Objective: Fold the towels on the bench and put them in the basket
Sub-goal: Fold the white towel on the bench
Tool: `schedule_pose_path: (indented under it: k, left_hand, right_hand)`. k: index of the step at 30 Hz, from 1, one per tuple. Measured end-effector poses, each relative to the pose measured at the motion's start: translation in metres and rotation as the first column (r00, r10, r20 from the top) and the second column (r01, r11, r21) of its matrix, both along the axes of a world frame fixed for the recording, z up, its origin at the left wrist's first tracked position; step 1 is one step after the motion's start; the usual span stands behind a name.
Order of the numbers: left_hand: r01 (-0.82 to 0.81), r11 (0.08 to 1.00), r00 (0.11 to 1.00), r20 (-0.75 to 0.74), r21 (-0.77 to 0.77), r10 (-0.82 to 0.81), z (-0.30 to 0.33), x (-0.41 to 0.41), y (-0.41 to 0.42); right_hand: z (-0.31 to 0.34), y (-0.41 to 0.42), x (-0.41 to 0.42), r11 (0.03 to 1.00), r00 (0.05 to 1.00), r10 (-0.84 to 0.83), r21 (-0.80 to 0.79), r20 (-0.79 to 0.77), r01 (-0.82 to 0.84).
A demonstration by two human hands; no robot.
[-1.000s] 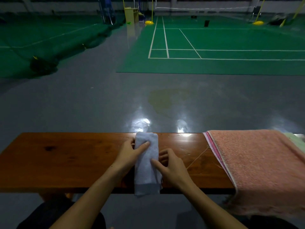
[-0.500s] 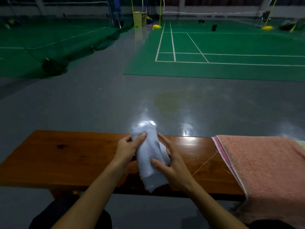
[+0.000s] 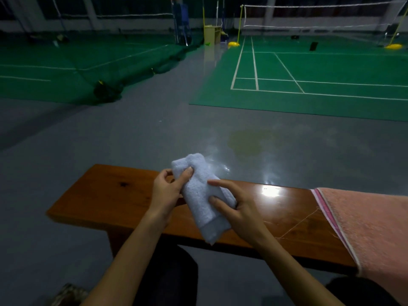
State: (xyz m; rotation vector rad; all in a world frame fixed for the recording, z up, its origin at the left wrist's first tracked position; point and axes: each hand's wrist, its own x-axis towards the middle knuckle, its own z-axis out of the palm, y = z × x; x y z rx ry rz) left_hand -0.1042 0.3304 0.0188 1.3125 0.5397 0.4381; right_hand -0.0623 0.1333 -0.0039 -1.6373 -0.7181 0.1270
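At centre frame, above the desk (image 3: 106, 195), a folded white towel (image 3: 199, 195) is held: the left grip (image 3: 169, 191) pinches its upper end, the right grip (image 3: 236, 206) cups its side; light, soft and floppy, it is best supported at both ends

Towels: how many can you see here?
2. A folded white towel is held above the wooden bench by the left hand and right hand. A pink towel drapes over the bench's right end; more may lie beneath it.

green court (image 3: 331, 69), net (image 3: 320, 16), grey floor (image 3: 110, 138)
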Motion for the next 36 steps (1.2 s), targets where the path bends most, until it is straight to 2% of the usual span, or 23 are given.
schedule_pose_path:
  k: [8,13,17,22,29,36]
  left_hand:
    - [-0.171,0.972,0.985,0.021,0.16,0.17,-0.002,-0.093,0.083]
    - [-0.287,0.934,0.952,-0.048,0.214,0.304,-0.032,-0.172,0.142]
    - [-0.342,0.916,0.909,-0.174,0.21,0.379,-0.066,-0.243,0.186]
    - [-0.432,0.891,0.825,-0.34,0.138,0.452,-0.128,-0.33,0.225]
    - [-0.589,0.805,0.671,-0.508,0.077,0.539,-0.223,-0.414,0.228]
    - [-0.664,0.727,0.467,-0.662,0.176,0.586,-0.311,-0.477,0.209]
  right_hand:
    - [0.006,0.082,-0.043,0.977,0.982,0.178,-0.131,0.065,-0.169]
    - [-0.017,0.152,-0.087,0.893,0.921,0.382,-0.286,0.073,-0.347]
    - [-0.05,0.211,-0.129,0.75,0.819,0.572,-0.428,0.038,-0.504]
    - [-0.099,0.275,-0.18,0.487,0.666,0.731,-0.569,-0.149,-0.662]
    - [-0.182,0.327,-0.248,0.235,0.537,0.778,-0.643,-0.325,-0.729]
    - [-0.283,0.34,-0.316,0.038,0.4,0.747,-0.567,-0.531,-0.823]
